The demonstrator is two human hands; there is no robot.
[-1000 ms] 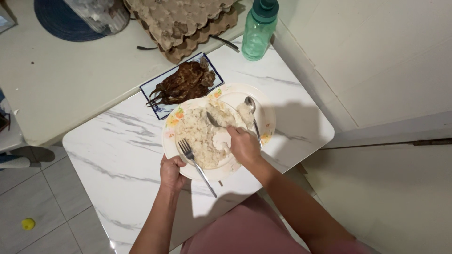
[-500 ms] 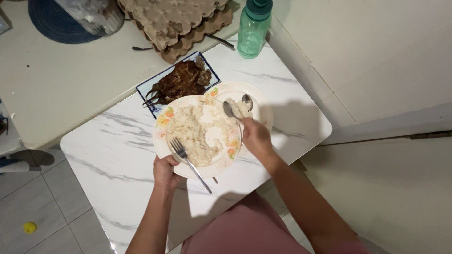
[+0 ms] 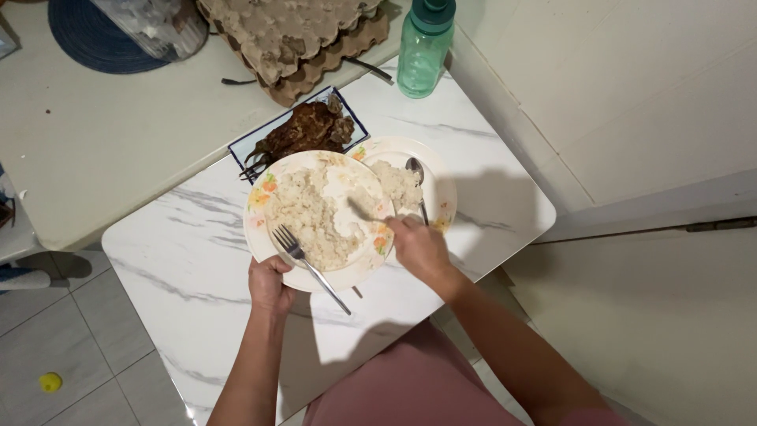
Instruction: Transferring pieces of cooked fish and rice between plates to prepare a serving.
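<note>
- Left hand [image 3: 268, 285] is closed on the near rim of the flowered plate [image 3: 260, 197], thumb on top, holding it a bit raised over the counter [image 3: 197, 260].
- A fork [image 3: 303, 256] lies on this plate, tines in the rice [image 3: 307, 213], handle sticking out over the rim beside the left hand.
- Right hand [image 3: 418, 248] is closed around the handle of a spoon [image 3: 364, 211]; its bowl is down in the rice near the plate's right side. I cannot tell if it is loaded.
- 2nd plate [image 3: 441, 189] sits on the counter, partly under the 1st one; it has a small heap of rice [image 3: 394, 183] and another spoon [image 3: 415, 170] resting in it.
- Step in hand, as I judge: portioning rice w/ the spoon from the held plate toward the 2nd plate.
- Next move calls for a level spoon, a short lift over the rim, and a steady left hand so the plate does not tip.
- Behind: blue-rimmed dish w/ dark fried food [image 3: 303, 130], egg trays [image 3: 300, 39], green bottle [image 3: 424, 47].
</note>
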